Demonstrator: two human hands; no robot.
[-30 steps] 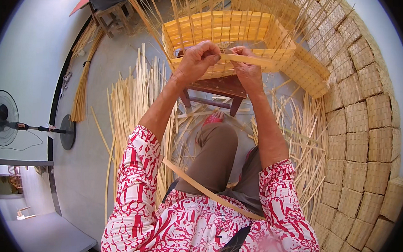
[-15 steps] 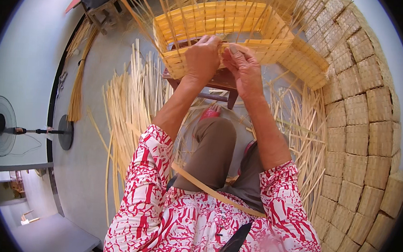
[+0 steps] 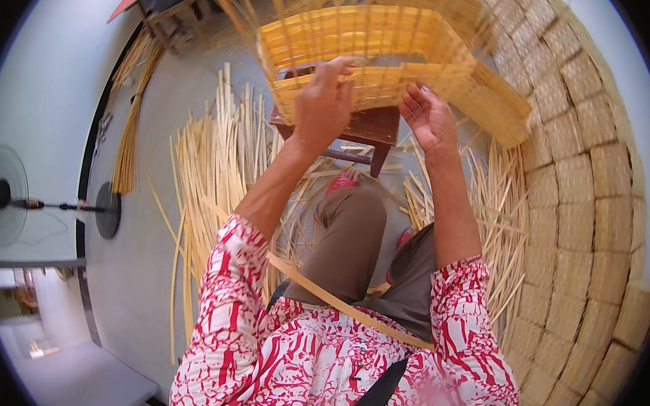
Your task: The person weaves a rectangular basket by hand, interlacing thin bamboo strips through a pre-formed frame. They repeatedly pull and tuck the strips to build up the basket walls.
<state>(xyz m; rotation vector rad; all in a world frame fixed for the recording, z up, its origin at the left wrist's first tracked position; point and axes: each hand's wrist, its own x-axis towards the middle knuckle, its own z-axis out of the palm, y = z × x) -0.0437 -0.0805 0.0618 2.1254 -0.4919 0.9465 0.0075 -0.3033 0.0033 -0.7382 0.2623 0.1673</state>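
A half-woven yellow basket [image 3: 380,95] with upright strips rising from its walls rests on a small red-brown wooden stool [image 3: 367,127]. My left hand [image 3: 322,107] is at the left part of its near wall, fingers over the upper edge and thumb on the outer side, closed on it; motion blurs the fingertips. Just below the near wall, toward its right end, my right hand [image 3: 430,120] is open, its fingers loosely bent and apart, holding nothing. Across my lap lies one flat pale strip [image 3: 334,302].
Loose strips [image 3: 212,159] spread over the floor at left, with more strips [image 3: 499,214] at right. Stacked woven pieces [image 3: 572,240] line the right wall. Another yellow woven piece [image 3: 498,106] sits beyond the basket. A standing fan [image 3: 2,194] and a strip bundle [image 3: 130,131] are at left.
My right hand has come off the near wall and moved right and down, its fingers loosening. My left hand has turned slightly and stays at the wall. The basket appears slightly farther right.
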